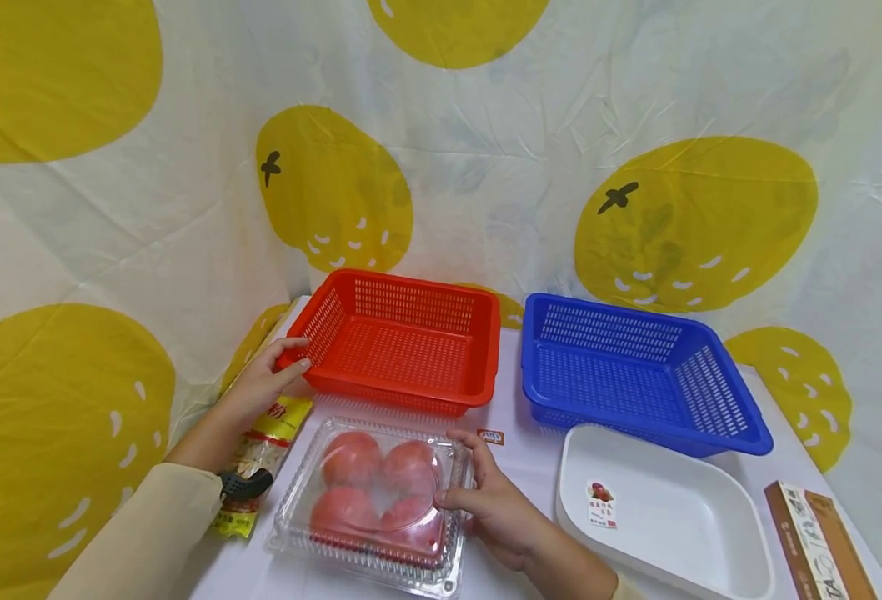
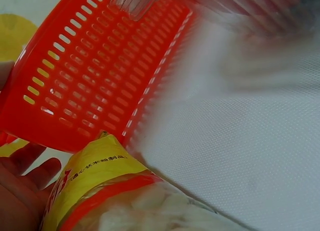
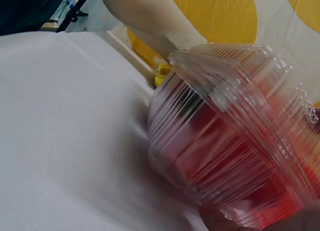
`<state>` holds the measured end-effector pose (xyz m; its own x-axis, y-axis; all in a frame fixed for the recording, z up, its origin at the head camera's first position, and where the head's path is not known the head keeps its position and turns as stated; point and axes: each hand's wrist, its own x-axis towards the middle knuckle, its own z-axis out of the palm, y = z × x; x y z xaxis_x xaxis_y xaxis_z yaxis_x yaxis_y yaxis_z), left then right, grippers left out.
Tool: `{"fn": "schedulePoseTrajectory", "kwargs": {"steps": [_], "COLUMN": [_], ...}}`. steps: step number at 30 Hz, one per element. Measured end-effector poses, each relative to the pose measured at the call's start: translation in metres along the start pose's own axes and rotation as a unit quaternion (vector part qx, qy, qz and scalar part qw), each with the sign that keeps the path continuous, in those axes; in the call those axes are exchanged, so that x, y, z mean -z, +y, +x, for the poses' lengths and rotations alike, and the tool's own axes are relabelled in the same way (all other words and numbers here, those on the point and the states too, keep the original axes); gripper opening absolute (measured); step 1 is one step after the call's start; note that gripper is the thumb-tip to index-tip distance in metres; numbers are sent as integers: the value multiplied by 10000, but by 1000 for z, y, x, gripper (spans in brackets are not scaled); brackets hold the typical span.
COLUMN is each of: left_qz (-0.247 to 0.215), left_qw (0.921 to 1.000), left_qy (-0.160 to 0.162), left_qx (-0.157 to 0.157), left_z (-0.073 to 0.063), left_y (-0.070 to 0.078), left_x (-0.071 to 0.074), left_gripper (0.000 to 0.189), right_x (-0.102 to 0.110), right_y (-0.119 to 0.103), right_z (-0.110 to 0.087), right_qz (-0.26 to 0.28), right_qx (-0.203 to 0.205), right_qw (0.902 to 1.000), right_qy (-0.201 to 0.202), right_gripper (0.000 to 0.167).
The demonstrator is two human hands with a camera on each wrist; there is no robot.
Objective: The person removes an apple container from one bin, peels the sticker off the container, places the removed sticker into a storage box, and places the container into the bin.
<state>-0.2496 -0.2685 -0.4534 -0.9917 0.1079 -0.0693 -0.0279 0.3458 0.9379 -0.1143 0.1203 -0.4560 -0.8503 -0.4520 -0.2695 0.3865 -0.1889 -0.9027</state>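
A red plastic basket (image 1: 403, 346) stands at the back left. My left hand (image 1: 272, 371) is at its left corner, thumb and index finger over the rim and the other fingers (image 2: 37, 173) outside it. My right hand (image 1: 497, 504) grips the right side of a clear plastic clamshell box (image 1: 377, 500), thumb on the lid. Several round pinkish-red tomatoes (image 1: 347, 458) show through it. In the right wrist view the box (image 3: 215, 141) is close over the white tabletop, with a shadow beside it.
A yellow-and-clear food bag (image 1: 279, 425) lies under my left forearm. To the right are a blue basket (image 1: 613, 375), a white tray (image 1: 681, 508) with a sticker and a brown box (image 1: 819, 542). A small label (image 1: 490, 437) lies behind the right hand. A patterned curtain (image 1: 486, 192) hangs behind.
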Motion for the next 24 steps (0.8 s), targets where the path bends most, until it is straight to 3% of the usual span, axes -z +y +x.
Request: {"fn": "schedulePoseTrajectory", "kwargs": {"steps": [7,12,18,24], "left_qz": [-4,-27,-56,-41], "left_qw": [10000,10000,10000,10000], "left_qy": [-35,-46,-35,20], "left_qx": [-4,-2,-7,-2], "left_z": [-1,-1,-1,0], "left_y": [-1,0,0,0], "left_x": [1,2,2,1], "left_gripper": [62,64,65,65], "right_x": [-3,-2,1,8], "right_y": [0,-12,-45,-91], "right_z": [1,-4,-10,-11], "right_qz": [78,44,-70,-259], "right_qx": [-34,-55,23,68], "right_qw": [9998,10000,9999,9996], "right_qy": [152,63,-152,-63], "right_gripper": [86,86,83,79]}}
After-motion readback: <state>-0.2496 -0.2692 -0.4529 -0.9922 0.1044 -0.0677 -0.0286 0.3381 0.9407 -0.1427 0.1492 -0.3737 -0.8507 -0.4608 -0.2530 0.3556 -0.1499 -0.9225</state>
